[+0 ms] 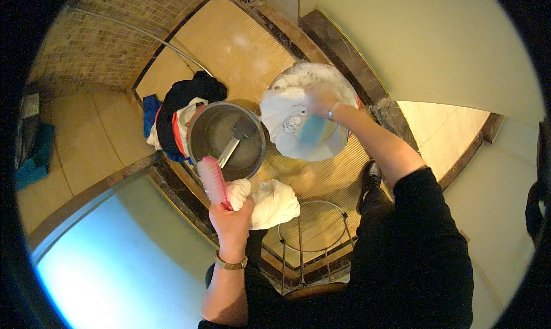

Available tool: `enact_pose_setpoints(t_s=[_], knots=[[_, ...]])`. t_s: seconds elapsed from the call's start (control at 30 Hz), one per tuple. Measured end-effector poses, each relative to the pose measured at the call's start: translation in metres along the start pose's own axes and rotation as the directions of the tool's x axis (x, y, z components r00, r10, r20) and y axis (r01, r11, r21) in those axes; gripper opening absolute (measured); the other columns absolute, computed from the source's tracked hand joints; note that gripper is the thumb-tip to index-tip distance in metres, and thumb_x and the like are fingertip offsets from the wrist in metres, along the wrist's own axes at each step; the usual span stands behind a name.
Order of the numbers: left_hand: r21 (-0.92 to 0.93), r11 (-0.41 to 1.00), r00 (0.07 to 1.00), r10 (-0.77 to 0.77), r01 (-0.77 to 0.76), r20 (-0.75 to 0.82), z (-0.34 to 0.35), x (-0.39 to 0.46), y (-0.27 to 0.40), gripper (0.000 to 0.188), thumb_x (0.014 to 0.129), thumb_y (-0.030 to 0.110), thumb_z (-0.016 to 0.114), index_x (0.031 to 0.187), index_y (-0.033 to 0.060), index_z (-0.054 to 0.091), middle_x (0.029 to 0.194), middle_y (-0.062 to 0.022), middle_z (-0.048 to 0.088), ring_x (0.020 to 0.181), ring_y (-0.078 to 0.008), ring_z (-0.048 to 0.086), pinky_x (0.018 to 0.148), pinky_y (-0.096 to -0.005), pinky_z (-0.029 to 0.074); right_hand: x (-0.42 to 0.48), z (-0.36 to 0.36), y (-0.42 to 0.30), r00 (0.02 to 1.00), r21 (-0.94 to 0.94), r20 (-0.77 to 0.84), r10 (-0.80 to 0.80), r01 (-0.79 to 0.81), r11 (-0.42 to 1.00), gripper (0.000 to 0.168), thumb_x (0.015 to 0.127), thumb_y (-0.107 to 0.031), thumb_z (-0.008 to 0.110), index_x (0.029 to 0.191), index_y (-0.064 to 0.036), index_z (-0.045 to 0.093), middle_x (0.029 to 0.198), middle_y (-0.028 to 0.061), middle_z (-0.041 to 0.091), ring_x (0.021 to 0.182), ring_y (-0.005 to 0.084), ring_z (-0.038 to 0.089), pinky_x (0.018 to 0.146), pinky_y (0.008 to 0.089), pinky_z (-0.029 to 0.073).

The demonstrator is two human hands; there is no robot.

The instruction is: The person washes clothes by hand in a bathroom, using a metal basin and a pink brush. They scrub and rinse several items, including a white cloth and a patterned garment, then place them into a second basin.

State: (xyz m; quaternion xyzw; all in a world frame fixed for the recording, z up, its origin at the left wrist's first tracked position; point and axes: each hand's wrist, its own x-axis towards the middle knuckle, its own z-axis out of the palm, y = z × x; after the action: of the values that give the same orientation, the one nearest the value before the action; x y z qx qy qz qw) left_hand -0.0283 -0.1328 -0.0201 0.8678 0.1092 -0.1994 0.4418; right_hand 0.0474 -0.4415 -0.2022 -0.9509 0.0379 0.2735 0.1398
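Observation:
My left hand (232, 228) is closed around a pink scrubbing brush (214, 184) with pale bristles pointing up and left. A bunched white cloth (274, 205) is gathered in the same hand and hangs to its right. My right hand (322, 100), blurred, is on a white garment (280, 122) with a line drawing and a blue patch. That garment is spread over a round basin with foamy suds (308, 72) at its far side. Blur hides whether the right fingers grip the fabric.
Left of the basin stands a grey bucket (204, 146) with a black-headed, pale-handled tool (244, 130) inside. Dark clothes (185, 92) are heaped beside it. A wire-frame stand (301, 243) is before my knees. Below lies ribbed yellowish flooring (241, 40) with dark stone edging (344, 45).

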Motion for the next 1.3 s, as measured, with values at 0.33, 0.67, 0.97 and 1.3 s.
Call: enact_pose_setpoints(t_s=[0.33, 0.67, 0.97, 1.3], knots=[[0.015, 0.999, 0.999, -0.036, 0.036, 0.001, 0.014, -0.005, 0.007, 0.034, 0.071, 0.0, 0.072, 0.104, -0.0036, 0.063, 0.094, -0.0084, 0.068, 0.082, -0.017, 0.064, 0.078, -0.0295, 0.052, -0.097, -0.107, -0.005, 0.754, 0.702, -0.656, 0.04, 0.59, 0.399, 0.031, 0.086, -0.034, 0.07, 0.088, -0.003, 0.072, 0.082, 0.0113, 0.07, 0.074, 0.0238, 0.067, 0.07, 0.0334, 0.053], [0.065, 0.995, 0.997, -0.076, 0.075, 0.017, 0.016, -0.006, 0.01, 0.035, 0.071, 0.001, 0.071, 0.105, -0.0034, 0.063, 0.097, -0.0092, 0.068, 0.085, -0.0173, 0.065, 0.079, -0.0304, 0.052, -0.088, -0.071, -0.016, 0.966, 0.229, -0.256, 0.04, 0.021, 0.973, 0.073, 0.081, -0.04, 0.066, 0.143, -0.013, 0.038, 0.134, 0.0273, 0.046, 0.119, 0.0421, 0.05, 0.097, 0.0458, 0.045], [-0.02, 0.996, 0.996, -0.091, 0.091, 0.006, 0.006, -0.007, 0.016, 0.032, 0.07, -0.001, 0.073, 0.101, -0.0048, 0.064, 0.092, -0.0085, 0.067, 0.082, -0.0157, 0.062, 0.078, -0.0295, 0.05, 0.033, 0.057, 0.006, 0.974, 0.118, 0.226, -0.031, 0.005, 0.993, 0.1, 0.065, -0.054, 0.076, 0.142, -0.002, 0.039, 0.137, 0.0278, 0.047, 0.125, 0.0373, 0.05, 0.102, 0.0429, 0.043], [-0.021, 0.999, 0.999, -0.028, 0.029, 0.046, 0.003, 0.0, 0.005, 0.032, 0.072, 0.001, 0.073, 0.102, -0.0018, 0.065, 0.094, -0.0074, 0.068, 0.082, -0.0158, 0.064, 0.078, -0.0297, 0.052, 0.129, 0.163, 0.122, 0.956, 0.321, 0.294, -0.009, -0.09, 0.943, 0.06, 0.074, -0.046, 0.071, 0.121, -0.009, 0.065, 0.131, 0.0158, 0.058, 0.123, 0.0289, 0.054, 0.104, 0.0389, 0.04]])
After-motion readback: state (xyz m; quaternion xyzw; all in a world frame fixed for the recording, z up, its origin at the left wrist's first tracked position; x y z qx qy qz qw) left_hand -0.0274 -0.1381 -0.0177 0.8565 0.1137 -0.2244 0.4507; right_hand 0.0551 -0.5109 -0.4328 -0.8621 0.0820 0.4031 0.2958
